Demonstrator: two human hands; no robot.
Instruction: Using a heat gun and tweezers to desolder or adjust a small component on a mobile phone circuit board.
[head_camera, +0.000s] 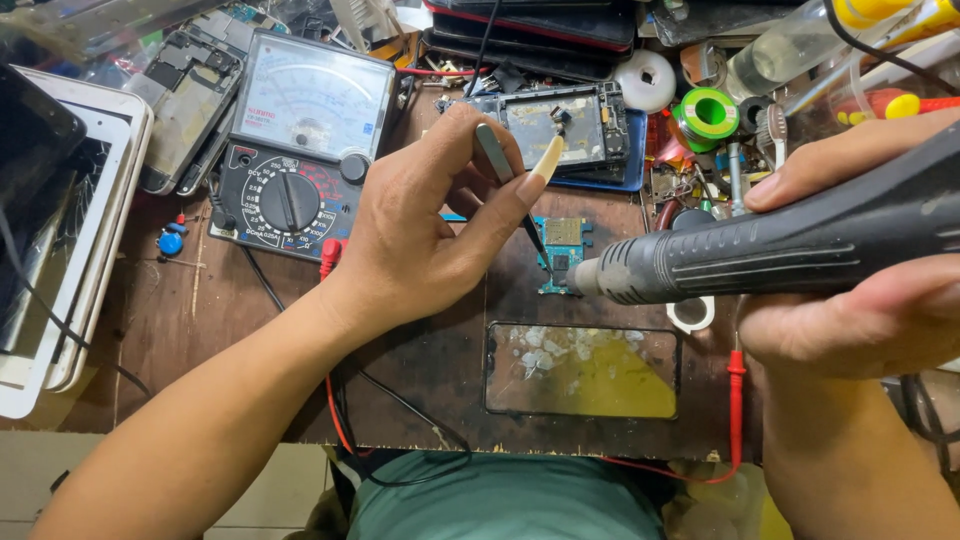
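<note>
- The left hand pinched slim tweezers between thumb and forefinger, angled steeply so that the tips came down on the small teal circuit board without the hand shading it.
- The right hand was wrapped shut around the dark hot-air tool, held almost level so its nozzle met the board's right edge from the side, opposite the tweezers.
- The board lay flat on the brown worktop, near the middle, just above a glass plate smeared with yellowish residue; the plate probably served as a heat-safe rest, though the smears were hard to read.
- An analogue multimeter sat to the left with its red lead trailing across the front edge, within reach but off the board.
- An opened phone frame lay behind the board, and a green solder spool beside it.
</note>
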